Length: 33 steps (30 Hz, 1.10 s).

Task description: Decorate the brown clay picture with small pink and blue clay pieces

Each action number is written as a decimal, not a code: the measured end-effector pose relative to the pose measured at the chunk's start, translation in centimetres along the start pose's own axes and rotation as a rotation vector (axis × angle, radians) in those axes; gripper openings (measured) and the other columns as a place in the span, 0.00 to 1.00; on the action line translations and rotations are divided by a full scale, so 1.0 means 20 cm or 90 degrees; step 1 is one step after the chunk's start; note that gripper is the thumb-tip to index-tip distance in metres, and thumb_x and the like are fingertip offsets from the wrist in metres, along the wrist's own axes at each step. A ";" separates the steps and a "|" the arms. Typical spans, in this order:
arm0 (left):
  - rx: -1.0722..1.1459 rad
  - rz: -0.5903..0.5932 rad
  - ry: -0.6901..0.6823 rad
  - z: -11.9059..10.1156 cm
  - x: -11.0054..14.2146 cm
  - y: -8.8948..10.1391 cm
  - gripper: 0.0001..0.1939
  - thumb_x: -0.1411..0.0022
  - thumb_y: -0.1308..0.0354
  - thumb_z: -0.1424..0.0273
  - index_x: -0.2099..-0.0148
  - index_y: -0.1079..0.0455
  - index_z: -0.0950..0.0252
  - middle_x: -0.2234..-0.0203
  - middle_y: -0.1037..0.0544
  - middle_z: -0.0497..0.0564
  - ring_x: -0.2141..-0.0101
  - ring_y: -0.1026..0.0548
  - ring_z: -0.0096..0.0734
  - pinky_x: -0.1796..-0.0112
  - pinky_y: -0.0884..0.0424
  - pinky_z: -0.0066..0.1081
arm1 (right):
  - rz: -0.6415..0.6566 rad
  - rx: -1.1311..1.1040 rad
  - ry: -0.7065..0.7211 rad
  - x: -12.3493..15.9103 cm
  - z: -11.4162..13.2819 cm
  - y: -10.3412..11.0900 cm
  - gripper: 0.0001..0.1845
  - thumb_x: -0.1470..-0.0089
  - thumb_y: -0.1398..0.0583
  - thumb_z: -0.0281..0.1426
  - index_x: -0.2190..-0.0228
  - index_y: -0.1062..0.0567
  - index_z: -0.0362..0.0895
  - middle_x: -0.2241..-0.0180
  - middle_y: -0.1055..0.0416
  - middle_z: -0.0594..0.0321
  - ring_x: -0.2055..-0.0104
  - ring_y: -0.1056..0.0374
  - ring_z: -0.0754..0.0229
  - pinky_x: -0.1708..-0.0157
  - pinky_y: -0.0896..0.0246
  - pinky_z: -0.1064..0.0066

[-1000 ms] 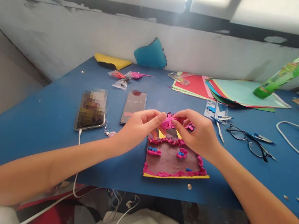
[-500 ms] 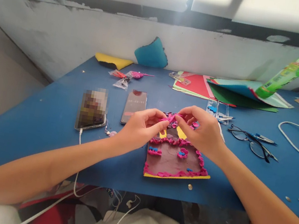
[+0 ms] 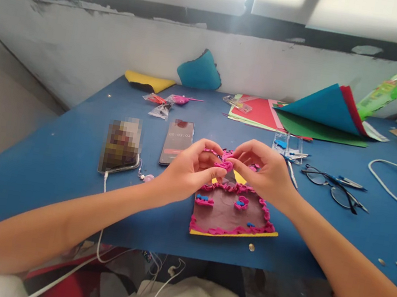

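Over brown panel [image 3: 223,216], my left hand [image 3: 185,172] and right hand [image 3: 268,173] pinch pink piece [image 3: 224,165] between fingertips. Piece now curled rounder than moment ago, perhaps coiled; fingers partly hide it. Still being shaped, held off panel.

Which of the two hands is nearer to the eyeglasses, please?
The right. The right hand is a little left of the eyeglasses; the left hand is farther left, beyond the right one.

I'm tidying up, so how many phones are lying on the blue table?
2. A slim dark phone lies beyond the left hand; a phone with a white cable plugged in lies farther left.
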<state>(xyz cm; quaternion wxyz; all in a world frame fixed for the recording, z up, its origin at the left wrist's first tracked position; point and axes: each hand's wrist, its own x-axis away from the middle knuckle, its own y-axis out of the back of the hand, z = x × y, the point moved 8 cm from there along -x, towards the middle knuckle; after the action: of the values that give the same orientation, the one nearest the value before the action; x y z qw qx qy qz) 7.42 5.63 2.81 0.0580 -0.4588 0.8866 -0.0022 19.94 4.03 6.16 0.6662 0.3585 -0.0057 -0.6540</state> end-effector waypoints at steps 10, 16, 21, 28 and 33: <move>-0.165 -0.031 -0.077 -0.06 0.02 0.03 0.14 0.39 0.41 0.63 0.54 0.33 0.64 0.68 0.22 0.50 0.67 0.24 0.29 0.68 0.29 0.26 | 0.135 -0.115 0.004 0.02 0.05 -0.07 0.13 0.44 0.41 0.39 0.63 0.24 0.43 0.63 0.28 0.58 0.69 0.31 0.65 0.75 0.33 0.75; -0.300 -0.084 -0.118 -0.07 0.02 0.06 0.08 0.40 0.42 0.69 0.57 0.31 0.64 0.68 0.21 0.50 0.67 0.23 0.30 0.65 0.28 0.28 | 0.034 0.071 0.080 0.03 0.07 -0.05 0.10 0.46 0.37 0.35 0.64 0.24 0.43 0.69 0.24 0.60 0.72 0.30 0.65 0.72 0.32 0.73; -0.258 -0.091 -0.102 -0.05 0.03 0.06 0.03 0.41 0.43 0.71 0.63 0.31 0.65 0.74 0.23 0.49 0.75 0.25 0.27 0.73 0.29 0.26 | 0.033 0.119 0.157 0.05 0.12 -0.06 0.08 0.46 0.38 0.32 0.63 0.25 0.43 0.66 0.23 0.60 0.71 0.30 0.64 0.71 0.33 0.72; -0.282 -0.046 -0.136 -0.07 0.04 0.03 0.04 0.41 0.47 0.74 0.68 0.33 0.67 0.82 0.28 0.46 0.81 0.30 0.24 0.79 0.32 0.23 | 0.068 0.096 0.202 0.05 0.13 -0.07 0.05 0.44 0.38 0.31 0.65 0.27 0.43 0.68 0.25 0.61 0.69 0.31 0.65 0.71 0.35 0.74; -0.254 -0.044 -0.119 -0.06 0.04 0.02 0.04 0.41 0.45 0.72 0.67 0.33 0.67 0.81 0.28 0.46 0.80 0.29 0.24 0.78 0.31 0.23 | 0.093 0.075 0.154 0.03 0.11 -0.06 0.05 0.43 0.40 0.31 0.70 0.29 0.43 0.72 0.27 0.63 0.73 0.33 0.66 0.74 0.37 0.76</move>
<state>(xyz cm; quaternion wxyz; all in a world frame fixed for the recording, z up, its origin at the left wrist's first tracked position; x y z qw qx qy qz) 6.57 5.20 3.89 0.0479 -0.4895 0.8440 0.2138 17.90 2.65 6.82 0.6854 0.4718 0.0099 -0.5545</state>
